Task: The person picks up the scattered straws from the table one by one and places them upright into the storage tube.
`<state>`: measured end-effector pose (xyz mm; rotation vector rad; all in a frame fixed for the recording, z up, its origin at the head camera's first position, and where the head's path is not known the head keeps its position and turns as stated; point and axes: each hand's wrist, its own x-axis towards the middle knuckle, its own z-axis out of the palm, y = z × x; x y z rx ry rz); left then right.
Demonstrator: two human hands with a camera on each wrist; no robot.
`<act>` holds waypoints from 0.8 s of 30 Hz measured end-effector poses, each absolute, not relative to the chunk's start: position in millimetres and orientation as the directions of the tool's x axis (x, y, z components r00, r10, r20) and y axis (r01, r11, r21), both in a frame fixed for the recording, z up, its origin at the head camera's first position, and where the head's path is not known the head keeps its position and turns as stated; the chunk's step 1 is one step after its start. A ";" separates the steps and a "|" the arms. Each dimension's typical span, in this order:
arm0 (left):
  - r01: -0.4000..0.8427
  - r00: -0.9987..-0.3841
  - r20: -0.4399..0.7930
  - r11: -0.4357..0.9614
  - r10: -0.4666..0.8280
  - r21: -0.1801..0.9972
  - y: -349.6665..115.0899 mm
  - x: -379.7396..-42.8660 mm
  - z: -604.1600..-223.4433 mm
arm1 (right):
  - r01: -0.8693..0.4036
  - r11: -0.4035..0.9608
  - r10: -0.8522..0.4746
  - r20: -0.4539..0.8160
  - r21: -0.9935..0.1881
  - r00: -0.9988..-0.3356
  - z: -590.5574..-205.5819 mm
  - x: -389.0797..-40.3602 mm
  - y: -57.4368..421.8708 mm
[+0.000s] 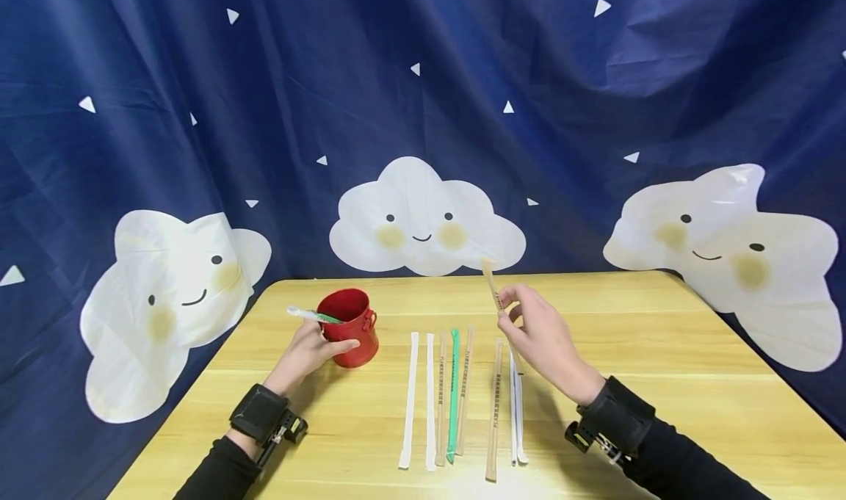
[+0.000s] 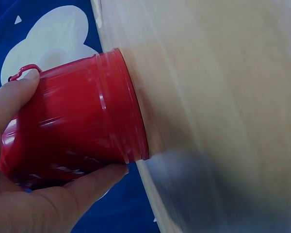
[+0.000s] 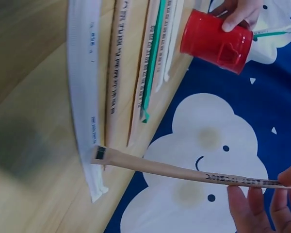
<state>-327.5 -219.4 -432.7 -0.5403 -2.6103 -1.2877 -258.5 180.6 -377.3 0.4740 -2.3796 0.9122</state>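
Observation:
My left hand [image 1: 305,349] grips a small red bucket [image 1: 366,332] standing on the table at the left, thumb and fingers around its side. A green straw in a clear and white wrapper [image 1: 327,317] leans in the bucket and sticks out over its rim. Higher up on the right, my right hand [image 1: 540,332] pinches a brown paper-wrapped straw [image 3: 160,169], raised above the table and tilted. Below it lie another brown straw [image 1: 494,412] and white wrapped straws [image 1: 519,419], the latter partly hidden by the hand.
Left of these on the wooden table [image 1: 681,382] lie white straws [image 1: 410,401], brown straws [image 1: 465,393] and a green straw [image 1: 453,404], roughly parallel. A dark blue curtain [image 1: 562,67] with white cloud shapes hangs just behind the table's far edge.

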 end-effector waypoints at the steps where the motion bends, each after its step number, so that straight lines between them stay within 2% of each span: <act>1: 0.396 -0.918 0.316 0.561 0.239 0.727 -219.8 -326.6 -433.4 | -0.503 0.702 -0.129 0.605 -0.504 -0.786 -377.2 -259.3 179.1; 9: 0.402 -0.916 0.321 0.559 0.243 0.725 -220.4 -329.0 -433.9 | -0.594 0.615 -0.130 0.676 -0.519 -0.726 -378.7 -264.2 172.2; 15: 0.410 -0.912 0.324 0.547 0.252 0.729 -221.9 -329.4 -432.4 | -0.678 0.566 -0.173 0.737 -0.469 -0.654 -384.8 -265.9 170.6; 24: 0.407 -0.913 0.319 0.560 0.253 0.722 -221.1 -330.4 -432.7 | -0.729 0.535 -0.166 0.792 -0.428 -0.587 -387.2 -267.0 166.7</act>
